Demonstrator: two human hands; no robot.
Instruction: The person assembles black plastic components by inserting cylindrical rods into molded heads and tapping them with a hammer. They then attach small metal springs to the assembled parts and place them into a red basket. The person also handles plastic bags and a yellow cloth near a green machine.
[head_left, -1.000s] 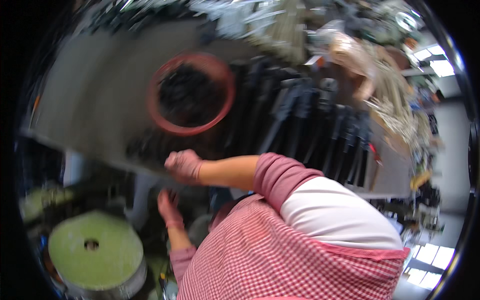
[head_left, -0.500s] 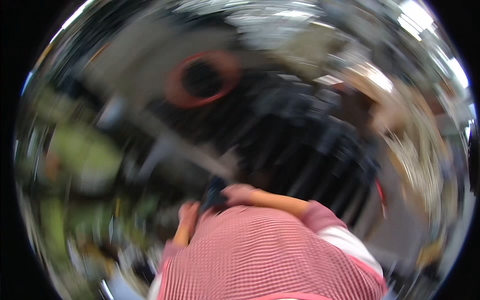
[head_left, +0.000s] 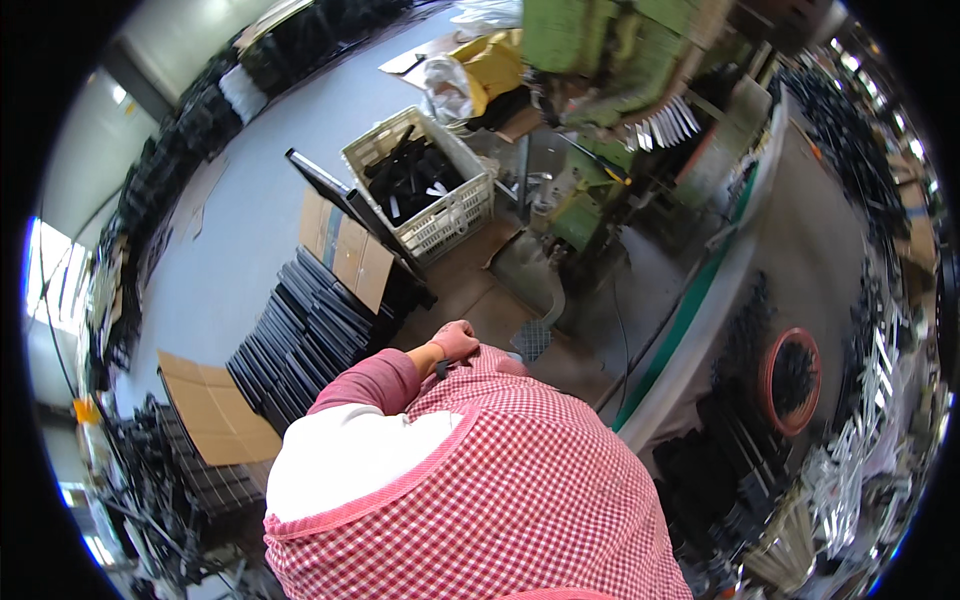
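Observation:
My left hand (head_left: 456, 341) is closed in front of my body, at the upper edge of a red-and-white checked apron (head_left: 520, 460). What its fingers hold, if anything, is hidden. Just below the wrist a small dark piece (head_left: 441, 369) shows against the apron. Of my right hand (head_left: 512, 367) only a bit of pinkish surface shows past the apron, and its fingers are hidden. Nearest to the left hand on the floor is a stack of long dark tubes (head_left: 300, 335) beside cardboard (head_left: 345, 248). A metal foot pedal (head_left: 533, 341) lies on the floor ahead.
A cream plastic crate (head_left: 440, 230) with dark pieces stands ahead, with a green machine (head_left: 590, 195) to its right. A table with a green edge (head_left: 690, 310) runs along the right, bearing a red round basket (head_left: 768, 385) and metal parts. A cardboard sheet (head_left: 215, 410) stands at left.
The view has swung from the blurred worktable with the red basket to the crate, tubes and machine. The dark object near both hands before is now mostly out of sight.

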